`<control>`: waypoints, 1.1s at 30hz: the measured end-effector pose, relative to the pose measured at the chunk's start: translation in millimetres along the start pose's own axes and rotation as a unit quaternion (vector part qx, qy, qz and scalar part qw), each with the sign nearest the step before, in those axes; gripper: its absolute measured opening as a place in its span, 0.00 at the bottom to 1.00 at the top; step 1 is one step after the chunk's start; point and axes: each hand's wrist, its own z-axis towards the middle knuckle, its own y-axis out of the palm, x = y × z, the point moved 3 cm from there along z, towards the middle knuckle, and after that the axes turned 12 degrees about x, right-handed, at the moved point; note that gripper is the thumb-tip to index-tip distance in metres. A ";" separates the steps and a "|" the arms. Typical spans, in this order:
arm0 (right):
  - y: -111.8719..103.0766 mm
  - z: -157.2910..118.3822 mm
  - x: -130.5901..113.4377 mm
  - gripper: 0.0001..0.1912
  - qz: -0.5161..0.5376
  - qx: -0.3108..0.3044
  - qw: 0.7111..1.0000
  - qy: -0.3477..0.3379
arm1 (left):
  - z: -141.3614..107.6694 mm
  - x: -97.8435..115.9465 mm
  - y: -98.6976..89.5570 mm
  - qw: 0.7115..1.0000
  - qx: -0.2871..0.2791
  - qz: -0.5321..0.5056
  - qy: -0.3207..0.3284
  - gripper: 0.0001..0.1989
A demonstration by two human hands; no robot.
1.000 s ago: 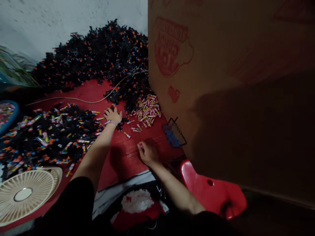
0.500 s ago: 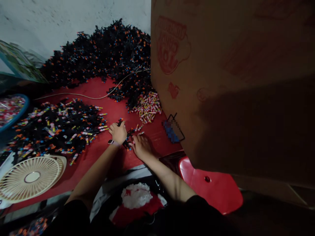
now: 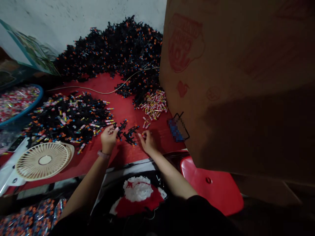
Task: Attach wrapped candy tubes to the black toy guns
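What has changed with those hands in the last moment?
The left hand and right hand have moved apart after meeting over some black pieces, which now lie spread between them on the red mat. The big black heap and carton stayed put.

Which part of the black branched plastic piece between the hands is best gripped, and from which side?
Probably its central stem, pinched from above and from the right: the black branched plastic piece lies flat on the red surface, with thin arms spreading from the stem, and the right hand is close beside it.
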 end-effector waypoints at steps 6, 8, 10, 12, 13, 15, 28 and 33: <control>-27.4 -28.2 -31.6 0.19 0.238 -0.062 0.968 0.042 | -71.4 11.6 -21.1 0.977 -0.124 -0.129 -0.118 0.28; -39.3 -37.5 -47.4 0.19 0.258 -0.108 0.959 0.050 | -94.0 19.8 -23.4 0.959 -0.205 -0.131 -0.144 0.29; -51.5 -42.3 -61.3 0.20 0.268 -0.130 0.953 0.050 | -110.7 29.0 -26.6 0.947 -0.263 -0.113 -0.144 0.28; -61.5 -44.2 -72.1 0.21 0.273 -0.146 0.950 0.040 | -120.5 37.7 -29.8 0.944 -0.293 -0.094 -0.121 0.27; -65.3 -44.6 -76.2 0.21 0.274 -0.152 0.949 0.035 | -123.2 41.6 -31.0 0.943 -0.302 -0.087 -0.106 0.26; -71.2 -45.1 -81.9 0.21 0.272 -0.156 0.949 0.026 | -125.4 48.7 -32.7 0.944 -0.311 -0.078 -0.075 0.25; -94.9 -37.1 -97.9 0.16 0.193 -0.186 0.962 -0.052 | -126.9 71.0 -41.2 0.931 -0.365 0.002 0.034 0.23; -98.0 -36.9 -99.5 0.15 0.195 -0.193 0.959 -0.070 | -129.0 77.8 -38.9 0.926 -0.378 -0.005 0.026 0.24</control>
